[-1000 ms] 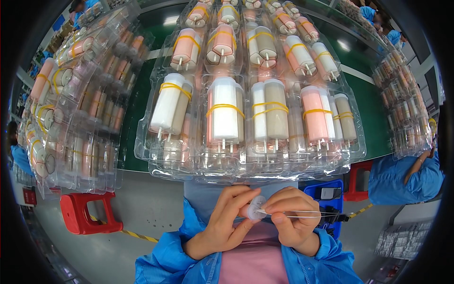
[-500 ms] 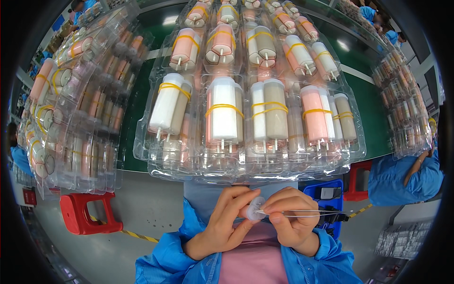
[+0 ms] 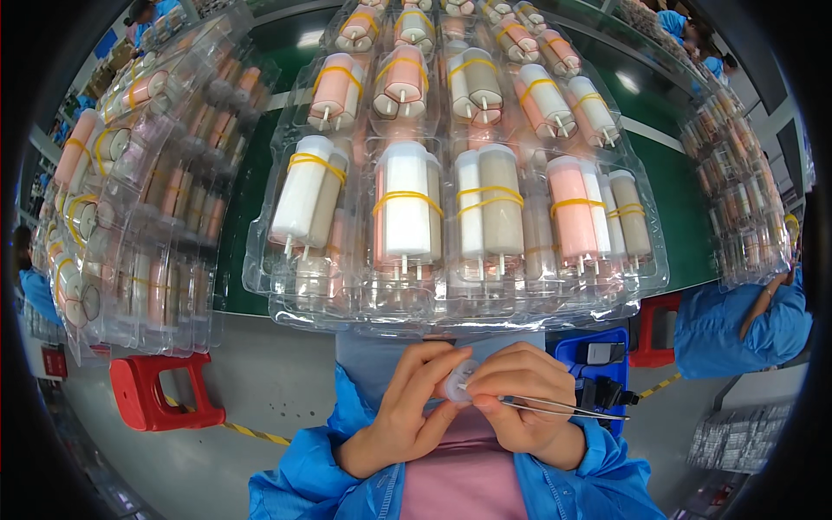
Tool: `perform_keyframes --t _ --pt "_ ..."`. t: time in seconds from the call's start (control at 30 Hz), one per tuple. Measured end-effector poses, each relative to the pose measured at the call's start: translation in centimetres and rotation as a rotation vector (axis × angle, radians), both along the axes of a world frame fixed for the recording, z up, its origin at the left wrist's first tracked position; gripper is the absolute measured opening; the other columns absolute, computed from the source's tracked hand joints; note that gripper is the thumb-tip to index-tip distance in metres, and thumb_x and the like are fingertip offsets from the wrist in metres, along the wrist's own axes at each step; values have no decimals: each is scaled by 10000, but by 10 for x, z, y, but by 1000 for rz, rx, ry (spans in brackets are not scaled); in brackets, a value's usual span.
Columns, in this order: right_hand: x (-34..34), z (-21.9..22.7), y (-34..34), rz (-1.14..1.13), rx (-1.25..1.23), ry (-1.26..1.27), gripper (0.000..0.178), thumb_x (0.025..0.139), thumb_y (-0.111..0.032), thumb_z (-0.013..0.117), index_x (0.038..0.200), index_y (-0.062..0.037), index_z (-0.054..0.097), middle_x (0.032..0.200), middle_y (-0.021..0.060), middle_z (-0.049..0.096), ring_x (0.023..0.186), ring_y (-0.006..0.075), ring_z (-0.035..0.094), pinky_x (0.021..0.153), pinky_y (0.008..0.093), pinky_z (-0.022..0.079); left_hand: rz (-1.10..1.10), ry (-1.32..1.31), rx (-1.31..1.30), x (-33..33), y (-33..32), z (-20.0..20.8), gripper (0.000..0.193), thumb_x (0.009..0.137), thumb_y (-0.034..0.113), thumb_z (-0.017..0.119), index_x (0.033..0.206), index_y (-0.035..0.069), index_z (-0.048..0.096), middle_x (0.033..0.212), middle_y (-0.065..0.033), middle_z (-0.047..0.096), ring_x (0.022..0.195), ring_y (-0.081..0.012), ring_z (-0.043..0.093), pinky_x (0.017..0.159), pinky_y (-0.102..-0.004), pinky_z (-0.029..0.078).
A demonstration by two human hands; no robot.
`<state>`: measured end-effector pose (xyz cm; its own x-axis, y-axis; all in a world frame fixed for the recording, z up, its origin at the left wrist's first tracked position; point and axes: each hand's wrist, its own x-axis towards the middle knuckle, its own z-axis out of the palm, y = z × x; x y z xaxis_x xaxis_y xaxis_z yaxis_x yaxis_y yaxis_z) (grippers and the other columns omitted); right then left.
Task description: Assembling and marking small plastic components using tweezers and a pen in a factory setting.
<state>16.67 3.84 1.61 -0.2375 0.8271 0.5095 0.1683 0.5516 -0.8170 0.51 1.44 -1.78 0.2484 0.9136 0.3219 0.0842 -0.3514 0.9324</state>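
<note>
In front of my chest, my left hand (image 3: 406,400) is closed around a small cylinder (image 3: 458,382), whose round translucent end faces my right hand. The rest of the cylinder is hidden by my fingers. My right hand (image 3: 525,397) is closed too, its thumb and fingertips at the middle of that round end, by a small whitish stem. Thin metal tweezers (image 3: 572,407) are held in the same hand and stick out to the right past the palm. Beyond my hands, clear plastic trays (image 3: 364,310) hold white, pink and grey cylinders (image 3: 407,204) bundled with yellow rubber bands.
More loaded trays (image 3: 147,217) are stacked at the left, others (image 3: 741,191) at the right. A blue bin (image 3: 617,338) with black items stands beside my right hand. Red stools (image 3: 165,392) are on the floor. A person in blue (image 3: 737,329) is at the right.
My right fingertips have closed in on the cylinder's round end. The tweezers have swung down, their right end lower. The left hand keeps its hold, shifted slightly left.
</note>
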Motion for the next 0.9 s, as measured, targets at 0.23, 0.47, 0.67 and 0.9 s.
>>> perform_keyframes --t 0.23,0.47,0.67,0.9 --pt "2 0 -1 -27 -44 -16 105 738 -60 709 818 -13 660 797 112 655 664 249 623 596 304 506 27 73 67 0 2 -1 517 745 -26 676 1232 -52 502 1107 -197 488 932 -282 538 751 -318 475" --pt "2 -7 -8 -52 -135 274 105 782 -67 684 855 0 650 809 123 663 661 236 627 578 302 495 -30 -173 -108 4 -1 -6 493 770 32 687 1223 -53 511 1124 -197 500 993 -297 530 832 -331 446" --pt "4 -7 -3 -6 -25 130 119 767 -63 699 864 -15 648 814 116 660 653 251 621 585 311 497 -16 -173 -111 4 -2 -7 497 766 33 690 1223 -53 512 1124 -205 505 1004 -305 530 846 -339 442" --pt "4 -3 -2 -1 -18 88 124 755 -54 707 861 -27 650 813 111 657 664 255 622 603 311 504 -14 -166 -87 4 -1 -6 505 757 22 691 1224 -55 514 1117 -206 505 997 -304 531 836 -338 444"
